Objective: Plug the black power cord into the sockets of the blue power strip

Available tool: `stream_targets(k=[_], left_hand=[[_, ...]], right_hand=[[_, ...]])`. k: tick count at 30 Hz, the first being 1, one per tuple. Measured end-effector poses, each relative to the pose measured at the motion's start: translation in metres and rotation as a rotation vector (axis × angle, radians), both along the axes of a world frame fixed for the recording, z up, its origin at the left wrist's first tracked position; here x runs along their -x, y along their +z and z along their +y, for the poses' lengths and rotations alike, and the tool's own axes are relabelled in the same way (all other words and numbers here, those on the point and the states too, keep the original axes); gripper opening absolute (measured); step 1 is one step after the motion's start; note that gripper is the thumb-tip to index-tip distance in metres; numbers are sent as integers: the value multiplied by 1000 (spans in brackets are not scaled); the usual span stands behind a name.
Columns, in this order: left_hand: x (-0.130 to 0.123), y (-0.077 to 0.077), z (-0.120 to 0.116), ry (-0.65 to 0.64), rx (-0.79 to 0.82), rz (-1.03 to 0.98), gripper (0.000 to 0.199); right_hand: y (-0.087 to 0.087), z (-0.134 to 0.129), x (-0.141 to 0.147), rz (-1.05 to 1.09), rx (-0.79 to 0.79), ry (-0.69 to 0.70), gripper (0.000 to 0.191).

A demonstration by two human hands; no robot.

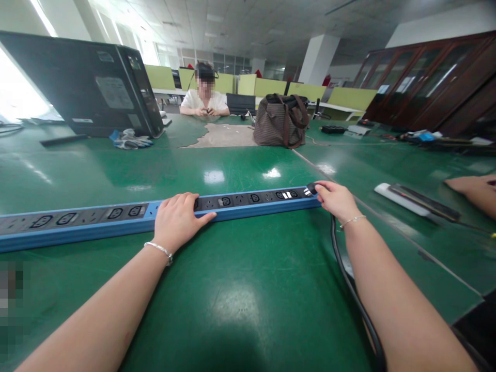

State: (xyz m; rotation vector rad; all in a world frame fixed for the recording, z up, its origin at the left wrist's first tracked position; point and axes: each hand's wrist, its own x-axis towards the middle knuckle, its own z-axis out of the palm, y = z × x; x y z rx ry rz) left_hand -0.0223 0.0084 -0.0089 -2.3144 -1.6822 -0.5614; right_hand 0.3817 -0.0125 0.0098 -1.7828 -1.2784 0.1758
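A long blue power strip with black sockets runs across the green table from the left edge to right of the middle. My left hand grips it near its blue middle section, fingers over the top and thumb along the near side. At the strip's right end, my right hand pinches a black plug between thumb and fingers. The plug's metal prongs show, pointing left over the end sockets. From that hand a black cord hangs down along my forearm toward the bottom of the view.
The green table stretches far ahead. A black cabinet and gloves are at the back left. A brown bag stands beyond the strip. Another person sits opposite. To the right are a white bar and someone's arm.
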Motion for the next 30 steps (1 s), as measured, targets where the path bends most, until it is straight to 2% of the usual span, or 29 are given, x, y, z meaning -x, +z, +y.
stream_targets(k=[3, 10, 15, 22, 30], left_hand=[[0, 0, 0, -3, 8, -15, 65], [0, 1, -1, -2, -12, 3, 66], [0, 0, -1, 0, -24, 18, 65], [0, 0, 0, 6, -21, 25, 64], [0, 0, -1, 9, -19, 24, 65]], right_hand=[[4, 0, 4, -140, 126, -78, 39], [13, -3, 14, -346, 193, -92, 44], [17, -5, 20, -377, 248, -67, 44], [19, -6, 26, -475, 274, -112, 41], [17, -2, 26, -391, 276, -158, 40]])
